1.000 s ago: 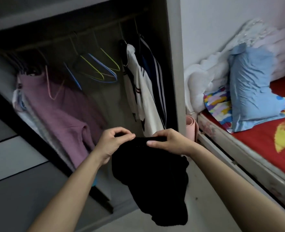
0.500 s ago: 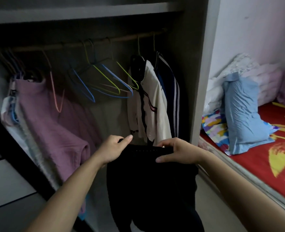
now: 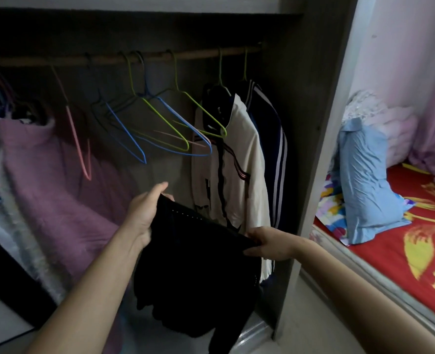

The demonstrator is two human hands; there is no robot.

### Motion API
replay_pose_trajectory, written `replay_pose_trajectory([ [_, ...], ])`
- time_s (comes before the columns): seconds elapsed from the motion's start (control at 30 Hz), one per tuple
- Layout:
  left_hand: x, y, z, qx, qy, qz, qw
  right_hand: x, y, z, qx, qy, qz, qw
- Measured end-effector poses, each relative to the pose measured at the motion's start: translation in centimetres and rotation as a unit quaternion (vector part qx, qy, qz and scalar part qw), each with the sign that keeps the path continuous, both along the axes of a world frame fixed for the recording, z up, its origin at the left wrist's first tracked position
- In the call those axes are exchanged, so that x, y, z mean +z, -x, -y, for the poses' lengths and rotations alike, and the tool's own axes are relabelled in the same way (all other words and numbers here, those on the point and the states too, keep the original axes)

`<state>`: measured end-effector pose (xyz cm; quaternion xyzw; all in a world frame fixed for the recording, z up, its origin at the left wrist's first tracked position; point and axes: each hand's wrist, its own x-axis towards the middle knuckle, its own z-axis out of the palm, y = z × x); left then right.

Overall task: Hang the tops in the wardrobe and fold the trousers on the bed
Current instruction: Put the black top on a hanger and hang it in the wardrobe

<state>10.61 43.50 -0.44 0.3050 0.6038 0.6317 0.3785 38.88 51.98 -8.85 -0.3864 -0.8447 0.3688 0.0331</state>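
I hold a black garment (image 3: 198,272) stretched between both hands in front of the open wardrobe. My left hand (image 3: 145,213) grips its upper left edge, raised higher. My right hand (image 3: 270,245) grips the right edge, lower. The cloth hangs down dark and bunched below my hands. Above it, several empty wire hangers (image 3: 160,129) in blue, green and pink hang from the wooden rail (image 3: 124,58). A white top (image 3: 239,169) and a navy striped top (image 3: 275,159) hang on the right of the rail.
A mauve garment (image 3: 53,190) hangs at the left of the wardrobe. The wardrobe's grey side panel (image 3: 321,149) stands just right of my hands. Beyond it lies the bed with a red sheet (image 3: 395,249), a blue pillow (image 3: 364,185) and piled bedding.
My hands have spread apart, pulling the black garment wider. The left hand has risen toward the hangers and the right has dropped. The view has moved closer to the wardrobe.
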Motion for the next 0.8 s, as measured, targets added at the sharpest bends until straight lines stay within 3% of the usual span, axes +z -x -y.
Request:
replay_pose_trajectory([
  [0.17, -0.2, 1.5, -0.8, 0.056, -0.002, -0.072, 0.996, 0.1, -0.2, -2.6, -0.052, 0.035, -0.091, 0.994],
  [0.23, -0.3, 1.6, -0.9, 0.057, 0.015, -0.141, 0.988, 0.3, -0.4, -3.3, -0.09, 0.108, -0.151, 0.979],
  [0.3, -0.3, 1.4, -1.0, 0.015, 0.053, -0.161, 0.985, 0.9, -0.3, -3.8, -0.141, 0.225, -0.215, 0.94],
  [0.4, -0.4, 1.2, -0.9, -0.151, 0.08, -0.09, 0.981, 2.5, 0.3, -4.7, -0.198, 0.393, -0.285, 0.852],
  [0.47, -0.8, 0.9, -0.9, -0.218, 0.089, -0.117, 0.965, 3.6, 0.3, -5.2, -0.21, 0.445, -0.308, 0.814],
  [0.57, -1.0, -0.1, -1.5, -0.209, 0.103, -0.181, 0.955, 4.8, -0.5, -6.1, -0.194, 0.472, -0.333, 0.793],
  [0.8, -1.3, -0.3, -1.5, -0.245, 0.054, 0.002, 0.968, 5.7, -1.5, -7.2, -0.167, 0.479, -0.377, 0.774],
])
